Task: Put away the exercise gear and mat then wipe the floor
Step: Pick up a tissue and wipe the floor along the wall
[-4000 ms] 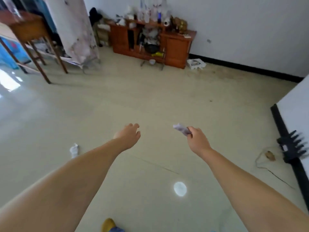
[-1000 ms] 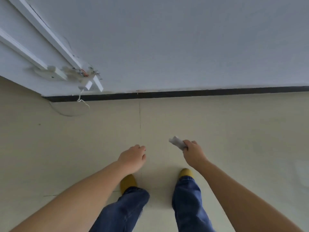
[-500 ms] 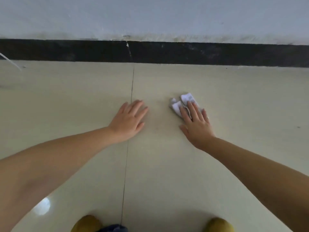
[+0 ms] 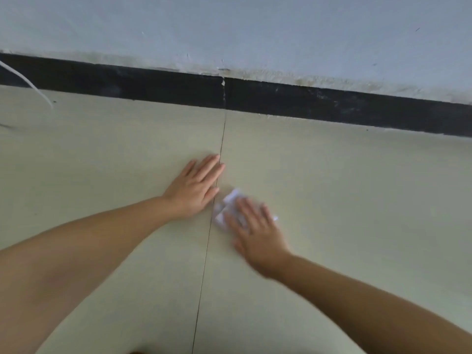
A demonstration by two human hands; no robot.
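A small crumpled white cloth (image 4: 227, 203) lies on the pale tiled floor (image 4: 344, 200), pressed flat under the fingers of my right hand (image 4: 255, 232). That hand is blurred with motion. My left hand (image 4: 195, 187) rests palm down on the floor just left of a tile joint, fingers spread, holding nothing. Both hands sit close together, almost touching at the cloth. No exercise gear or mat is in view.
A black skirting board (image 4: 319, 103) runs along the foot of a pale wall (image 4: 255, 29) just beyond my hands. A white cable (image 4: 30, 84) hangs down to the floor at the far left. A dark tile joint (image 4: 204, 264) runs toward me.
I have gone from standing to crouching with both hands on the floor. In the last half second my right hand has slid the cloth left and toward me, close to my left hand.
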